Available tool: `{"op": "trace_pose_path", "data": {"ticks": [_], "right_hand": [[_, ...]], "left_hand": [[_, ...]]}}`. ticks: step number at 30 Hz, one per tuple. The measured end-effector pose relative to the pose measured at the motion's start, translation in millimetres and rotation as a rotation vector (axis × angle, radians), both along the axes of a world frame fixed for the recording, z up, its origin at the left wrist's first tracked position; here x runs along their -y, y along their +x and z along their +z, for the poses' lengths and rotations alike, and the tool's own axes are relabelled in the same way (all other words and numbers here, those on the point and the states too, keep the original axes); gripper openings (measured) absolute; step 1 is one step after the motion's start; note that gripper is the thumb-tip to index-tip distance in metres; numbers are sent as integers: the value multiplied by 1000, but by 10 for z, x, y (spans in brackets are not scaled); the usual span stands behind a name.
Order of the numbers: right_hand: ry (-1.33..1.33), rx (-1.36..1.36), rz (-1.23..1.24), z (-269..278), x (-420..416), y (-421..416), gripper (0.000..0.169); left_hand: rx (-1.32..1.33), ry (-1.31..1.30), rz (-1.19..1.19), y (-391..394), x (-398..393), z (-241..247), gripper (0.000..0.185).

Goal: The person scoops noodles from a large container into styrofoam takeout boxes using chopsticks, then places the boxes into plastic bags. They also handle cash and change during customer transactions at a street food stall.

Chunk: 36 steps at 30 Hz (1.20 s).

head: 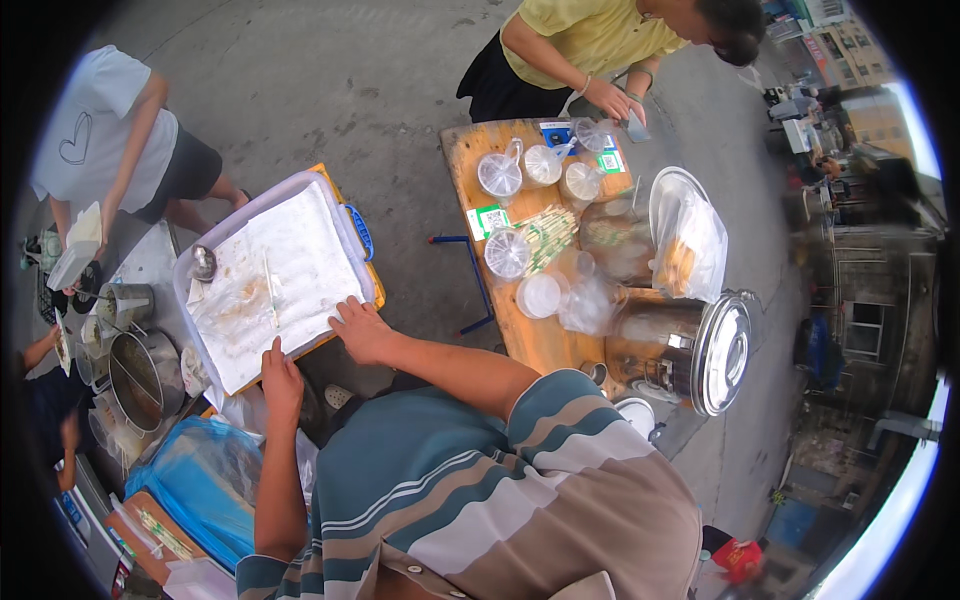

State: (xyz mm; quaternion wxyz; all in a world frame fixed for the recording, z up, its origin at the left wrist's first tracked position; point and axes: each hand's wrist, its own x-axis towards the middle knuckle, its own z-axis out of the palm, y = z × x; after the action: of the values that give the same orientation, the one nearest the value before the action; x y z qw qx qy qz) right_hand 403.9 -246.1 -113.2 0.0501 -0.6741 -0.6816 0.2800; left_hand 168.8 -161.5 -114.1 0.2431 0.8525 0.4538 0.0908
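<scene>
My left hand (282, 379) is at the near edge of a pale lavender plastic tub (366, 276), index finger pointing toward the cloth, with nothing visible in its fingers. Across the corner to the right, my right hand (363, 330) lies with spread fingers on the tub's rim and the cloth's edge. A stained white cloth (315, 247) covers the tub's contents. On it lie a thin paper-wrapped stick (271, 289), just beyond my left fingertips, and a metal ladle or scoop (202, 264) at the far left. What is under the cloth is hidden.
Left are a divided steel pot (146, 381), a blue plastic bag (191, 472) and people holding food containers. Right, a wooden table (469, 161) bears bagged cups (500, 175), wrapped chopsticks (551, 236) and a lidded steel drum (651, 330). A person in yellow (585, 52) stands behind it.
</scene>
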Motion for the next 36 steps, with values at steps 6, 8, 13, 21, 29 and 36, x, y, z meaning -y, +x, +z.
{"op": "trace_pose_path", "data": {"ticks": [6,8,13,21,29,36], "right_hand": [[408,-445,-459,-148,284,202,36],[401,-586,-727,-33,641,526,32],[550,-249,-1234,259,1445,1627,55],[356,136,-1094,-86,1716,2664,104],[444,-215,-1302,-378,1697,2888,39],[367,26,-1009,154,1522,2737,21]], "left_hand": [[41,-285,24,-374,618,-73,40],[84,-294,-3,-506,723,-211,34],[-26,-479,-47,-493,785,-225,30],[-23,-459,-152,-195,601,-78,27],[-31,-435,-113,-152,487,-3,26],[-47,-442,-103,-294,632,33,27]]}}
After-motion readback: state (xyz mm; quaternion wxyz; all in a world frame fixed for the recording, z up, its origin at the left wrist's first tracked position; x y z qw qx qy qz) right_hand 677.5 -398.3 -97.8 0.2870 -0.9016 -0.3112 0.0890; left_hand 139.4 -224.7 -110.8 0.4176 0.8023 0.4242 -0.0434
